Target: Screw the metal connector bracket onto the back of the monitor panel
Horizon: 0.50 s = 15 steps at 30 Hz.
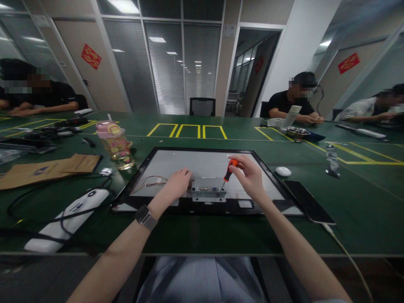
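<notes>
A flat display panel (176, 160) with a black frame lies on the green table in front of me. Near its front edge sits a silver metal bracket (208, 194) with connector ports on it. My left hand (178, 183) has its fingers curled against the bracket's left end; the thumb is hidden. An orange and black screwdriver (231, 169) is pinched by the handle in my right hand (251, 176). It leans, with its tip down at the bracket's right end. Thin wires (153, 179) lie on the panel left of my left hand.
Left of the panel are a pink-lidded bottle (113, 145), a brown paper bag (53, 168) and a white power bank-like device (69, 221) with black cables. On the right lie a phone (309, 202) with a cable and a white mouse-like object (283, 171). Other people sit across the table.
</notes>
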{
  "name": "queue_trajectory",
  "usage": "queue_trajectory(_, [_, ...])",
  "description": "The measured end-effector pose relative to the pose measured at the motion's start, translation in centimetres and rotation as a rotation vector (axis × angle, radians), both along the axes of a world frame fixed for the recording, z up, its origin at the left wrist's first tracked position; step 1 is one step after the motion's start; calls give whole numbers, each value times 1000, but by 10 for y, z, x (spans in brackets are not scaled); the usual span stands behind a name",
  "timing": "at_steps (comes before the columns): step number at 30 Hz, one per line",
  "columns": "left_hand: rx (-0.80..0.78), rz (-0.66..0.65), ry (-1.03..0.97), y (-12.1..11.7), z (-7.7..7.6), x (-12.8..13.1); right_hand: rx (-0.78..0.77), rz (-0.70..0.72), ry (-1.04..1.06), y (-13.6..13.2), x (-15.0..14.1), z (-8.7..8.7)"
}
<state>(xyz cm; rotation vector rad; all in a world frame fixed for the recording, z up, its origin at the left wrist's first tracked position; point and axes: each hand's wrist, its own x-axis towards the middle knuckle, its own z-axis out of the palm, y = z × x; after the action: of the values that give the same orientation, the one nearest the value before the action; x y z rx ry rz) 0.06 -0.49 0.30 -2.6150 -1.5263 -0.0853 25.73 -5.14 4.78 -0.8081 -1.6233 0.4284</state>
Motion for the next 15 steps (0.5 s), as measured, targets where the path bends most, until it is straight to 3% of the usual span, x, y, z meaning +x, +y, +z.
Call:
queue_trajectory(3, [8,1,-5,-1,0,0,56,-49,-24,-3,-1,1])
queue_trajectory(9, [12,-8,6,-2,1,0,-72,136,64,-10,-6,7])
queue_trajectory(15, [18,-11,-4,-2,0,0,-20,46,162,-1,-6,-1])
